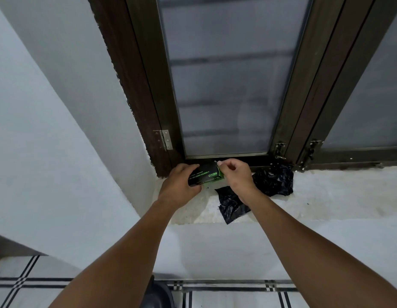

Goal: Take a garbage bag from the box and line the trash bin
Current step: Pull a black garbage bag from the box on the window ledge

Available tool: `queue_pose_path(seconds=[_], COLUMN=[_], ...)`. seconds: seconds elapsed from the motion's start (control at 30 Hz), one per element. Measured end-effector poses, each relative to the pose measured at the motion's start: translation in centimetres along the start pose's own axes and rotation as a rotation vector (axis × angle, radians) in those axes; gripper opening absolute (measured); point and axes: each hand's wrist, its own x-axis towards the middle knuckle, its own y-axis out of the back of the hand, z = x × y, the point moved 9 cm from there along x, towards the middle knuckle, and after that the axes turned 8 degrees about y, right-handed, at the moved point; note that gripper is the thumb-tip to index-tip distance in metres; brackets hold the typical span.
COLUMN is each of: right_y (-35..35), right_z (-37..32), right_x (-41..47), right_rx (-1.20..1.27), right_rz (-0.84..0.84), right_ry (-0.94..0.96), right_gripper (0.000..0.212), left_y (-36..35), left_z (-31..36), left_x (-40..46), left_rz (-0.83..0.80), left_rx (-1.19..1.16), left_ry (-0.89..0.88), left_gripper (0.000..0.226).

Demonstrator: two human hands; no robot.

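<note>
A black and green garbage bag box [206, 175] lies on its side on the pale window sill [326, 196]. My left hand [179, 185] grips its left end from above. My right hand [236, 174] pinches the flap at the box's right end with thumb and fingertips. Crumpled black garbage bags [273, 181] lie on the sill just right of my right wrist, and another black piece [231, 207] sits under my right forearm. The trash bin is hard to make out; a dark rounded object [158, 294] shows at the bottom edge between my arms.
A dark-framed window [226, 74] with frosted glass rises behind the sill, with a hinge [165, 138] at left and latches [280, 150] at right. A white wall [48, 130] closes the left side. Tiled floor [226, 294] with black lines lies below.
</note>
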Motion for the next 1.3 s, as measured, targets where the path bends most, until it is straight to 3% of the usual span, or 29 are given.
queue_pose_path(seconds=[0.1, 0.4, 0.57, 0.77, 0.97, 1.1, 1.17, 1.3], right_y=[-1.0, -3.1, -2.5, -2.2, -1.9, -0.1, 1.2, 5.6], right_z=[1.2, 4.3, 5.3, 5.1, 5.3, 4.4, 3.3, 0.0], right_x=[0.1, 0.3, -0.1, -0.9, -1.1, -1.2, -1.1, -2.0], right_rx=[-0.015, 0.058, -0.011, -0.001, 0.002, -0.018, -0.072, -0.411], right_rz=[-0.025, -0.081, -0.088, -0.095, -0.066, 0.008, 0.047, 0.269], right_ry=[-0.078, -0.269, -0.317, -0.334, -0.327, -0.238, -0.146, 0.077], right_gripper=[0.032, 0.03, 0.034, 0.04, 0.038, 0.034, 0.02, 0.013], left_y=[-0.3, -1.6, -1.3, -1.3, -0.7, 0.1, 0.1, -1.4], left_z=[-1.2, -3.7, -3.1, -3.3, -3.2, -1.5, 0.2, 5.0], left_x=[0.6, 0.8, 0.3, -0.1, -0.6, -0.9, -0.9, -0.7], left_rz=[-0.031, -0.084, -0.029, -0.054, -0.002, 0.116, 0.173, 0.192], left_rx=[0.045, 0.146, 0.084, 0.038, 0.174, 0.236, 0.239, 0.187], left_ry=[0.062, 0.144, 0.102, 0.134, 0.132, 0.055, -0.021, -0.164], left_gripper=[0.077, 0.076, 0.064, 0.071, 0.064, 0.056, 0.05, 0.038])
